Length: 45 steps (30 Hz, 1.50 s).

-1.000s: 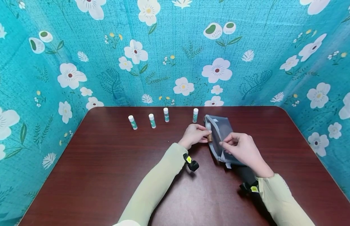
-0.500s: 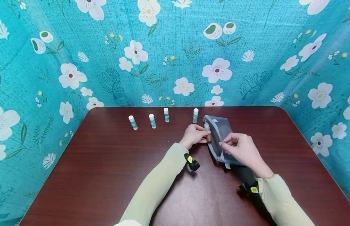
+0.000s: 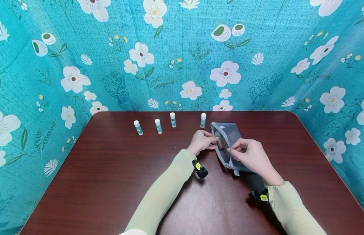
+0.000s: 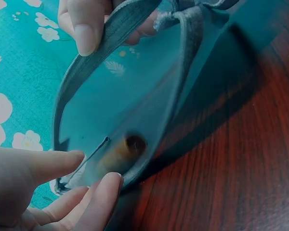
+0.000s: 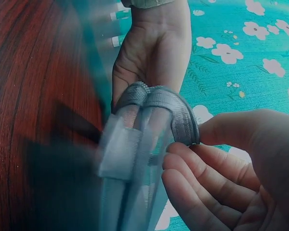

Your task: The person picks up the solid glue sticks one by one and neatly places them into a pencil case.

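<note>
A grey mesh zip pouch (image 3: 234,132) lies on the table with its mouth spread apart. Inside the mouth is a small brown tube (image 4: 123,154), blurred, its hollow end showing in the left wrist view. My left hand (image 3: 201,142) is at the pouch's left edge, thumb and fingers parted around the tube's near end without gripping it. With thumb and fingertips, my right hand (image 3: 253,155) pinches the zip edge (image 5: 183,122) on the opposite side and holds it up. The left hand's fingertips are partly hidden by the pouch edge in the head view.
Several small white-capped tubes with teal labels stand along the back of the dark red wooden table (image 3: 111,176); one tube (image 3: 203,120) is just left of the pouch, another (image 3: 138,128) farthest left. A floral blue cloth (image 3: 170,49) hangs behind the table.
The brown tube has left my left fingers and dropped into the pouch's mouth. The left fingers have parted. My right hand stays on the zip edge, and the pouch's far end has sunk slightly.
</note>
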Motion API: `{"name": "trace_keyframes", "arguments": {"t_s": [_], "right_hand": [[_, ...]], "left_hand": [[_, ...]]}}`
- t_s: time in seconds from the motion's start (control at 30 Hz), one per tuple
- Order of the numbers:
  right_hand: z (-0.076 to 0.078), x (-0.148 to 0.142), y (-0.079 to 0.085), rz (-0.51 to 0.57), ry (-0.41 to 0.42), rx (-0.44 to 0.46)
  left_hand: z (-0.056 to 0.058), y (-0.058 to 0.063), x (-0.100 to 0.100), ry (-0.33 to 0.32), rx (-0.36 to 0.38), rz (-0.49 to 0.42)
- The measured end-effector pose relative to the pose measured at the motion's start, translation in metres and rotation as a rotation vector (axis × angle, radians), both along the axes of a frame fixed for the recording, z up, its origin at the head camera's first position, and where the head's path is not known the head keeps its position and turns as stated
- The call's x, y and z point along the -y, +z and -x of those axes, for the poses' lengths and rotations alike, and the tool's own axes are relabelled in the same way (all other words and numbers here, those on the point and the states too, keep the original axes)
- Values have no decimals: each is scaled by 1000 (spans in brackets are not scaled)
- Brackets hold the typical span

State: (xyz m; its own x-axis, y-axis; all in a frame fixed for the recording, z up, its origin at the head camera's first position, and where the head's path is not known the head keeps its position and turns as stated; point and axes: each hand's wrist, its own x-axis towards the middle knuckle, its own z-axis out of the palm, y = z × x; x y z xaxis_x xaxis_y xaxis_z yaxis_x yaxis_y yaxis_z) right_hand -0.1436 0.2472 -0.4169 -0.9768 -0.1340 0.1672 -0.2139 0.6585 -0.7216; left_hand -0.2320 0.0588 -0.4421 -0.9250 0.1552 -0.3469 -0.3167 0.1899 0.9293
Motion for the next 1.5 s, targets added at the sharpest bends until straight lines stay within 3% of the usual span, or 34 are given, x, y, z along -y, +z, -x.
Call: {"name": "trace_keyframes", "arguments": {"t_s": [0.27, 0.6, 1.07, 1.5], "right_hand": [[-1, -1, 1, -6, -8, -7], [0, -2, 3, -12, -19, 4], [0, -3, 2, -12, -19, 4], [-1, -3, 2, -1, -18, 9]], "left_hand": [[0, 1, 4, -10, -39, -41], [1, 11, 21, -28, -115, -44], [10, 12, 45, 43, -179, -13], [14, 14, 54, 98, -215, -14]]}}
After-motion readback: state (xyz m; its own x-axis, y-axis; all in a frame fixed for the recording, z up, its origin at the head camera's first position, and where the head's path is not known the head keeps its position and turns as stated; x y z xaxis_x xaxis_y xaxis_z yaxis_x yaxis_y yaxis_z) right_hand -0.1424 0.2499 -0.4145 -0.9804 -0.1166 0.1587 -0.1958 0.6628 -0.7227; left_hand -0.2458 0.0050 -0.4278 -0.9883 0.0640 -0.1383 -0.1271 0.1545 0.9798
